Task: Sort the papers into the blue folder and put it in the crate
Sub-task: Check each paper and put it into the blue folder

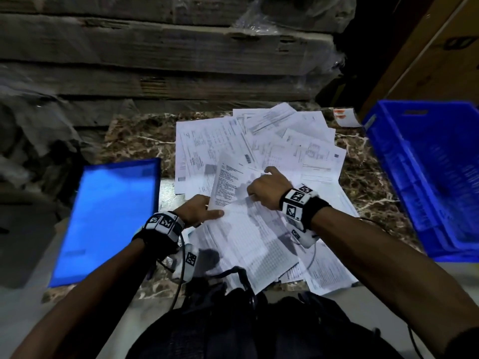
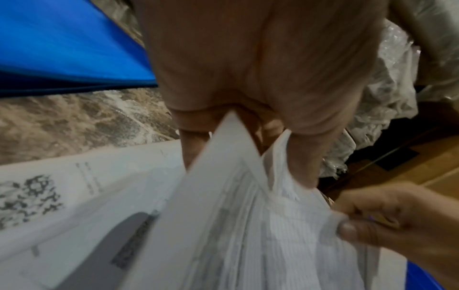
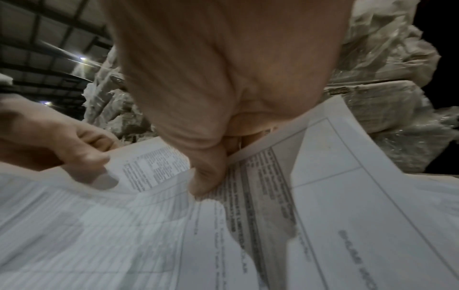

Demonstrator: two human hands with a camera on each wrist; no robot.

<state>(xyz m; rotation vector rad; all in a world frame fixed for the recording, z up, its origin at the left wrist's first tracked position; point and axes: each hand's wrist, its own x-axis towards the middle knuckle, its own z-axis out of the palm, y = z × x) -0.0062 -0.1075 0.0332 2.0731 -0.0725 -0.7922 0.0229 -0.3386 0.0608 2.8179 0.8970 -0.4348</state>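
Several printed white papers (image 1: 261, 141) lie fanned out on a marbled brown table (image 1: 134, 136). My left hand (image 1: 199, 209) pinches the corner of a small stack of sheets (image 1: 228, 182) lifted off the pile, thumb on top; the same stack (image 2: 248, 225) fills the left wrist view. My right hand (image 1: 267, 187) grips the same sheets from the right, its thumb (image 3: 206, 176) pressing on the paper (image 3: 323, 196). The blue folder (image 1: 108, 218) lies flat to the left. The blue plastic crate (image 1: 427, 172) stands at the right.
Stacked flat cardboard bundles (image 1: 160, 53) wrapped in plastic rise behind the table. A brown cardboard box (image 1: 427, 47) stands at the back right, above the crate. A small white label with red print (image 1: 346, 116) lies near the crate's far corner.
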